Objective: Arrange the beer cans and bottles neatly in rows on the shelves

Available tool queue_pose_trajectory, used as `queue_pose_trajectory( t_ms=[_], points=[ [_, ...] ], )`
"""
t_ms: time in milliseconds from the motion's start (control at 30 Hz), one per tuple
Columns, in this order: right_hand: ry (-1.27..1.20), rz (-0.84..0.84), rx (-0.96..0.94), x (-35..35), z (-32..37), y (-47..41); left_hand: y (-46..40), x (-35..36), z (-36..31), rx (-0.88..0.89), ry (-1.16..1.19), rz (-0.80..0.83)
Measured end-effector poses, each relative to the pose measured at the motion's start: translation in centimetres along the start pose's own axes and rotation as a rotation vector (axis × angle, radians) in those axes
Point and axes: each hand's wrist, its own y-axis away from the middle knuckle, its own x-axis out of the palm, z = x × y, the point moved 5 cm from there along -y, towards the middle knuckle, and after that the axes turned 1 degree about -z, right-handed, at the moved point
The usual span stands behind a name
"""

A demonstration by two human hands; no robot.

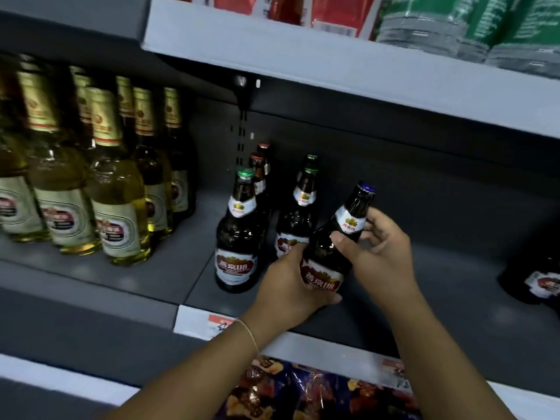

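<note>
The shelf [409,268] carried, at your left, a dense block of pale bottles [116,204] already in rows; beside it stood two short files of dark bottles [239,237], the start of a section; one further dark bottle [542,283] stood well apart at the right edge, unplaced; much bare shelf lay between, so the work appeared early to midway. You held a tilted dark bottle [339,237] just beside the second file; your left hand [291,286] wrapped its lower body, your right hand [378,250] pinched its shoulder below the neck.
</note>
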Motion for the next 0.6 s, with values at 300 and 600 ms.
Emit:
queue_pose_trajectory(
  t_ms=[300,600],
  points=[
    [0.038,0.083,-0.018,4.6,-0.2,0.4,1.1,-2.9,2.3,0.01,-0.001,0.012],
    [0.095,0.118,-0.026,6.4,-0.4,0.8,1.4,-3.2,3.4,0.03,0.013,-0.013]
  ],
)
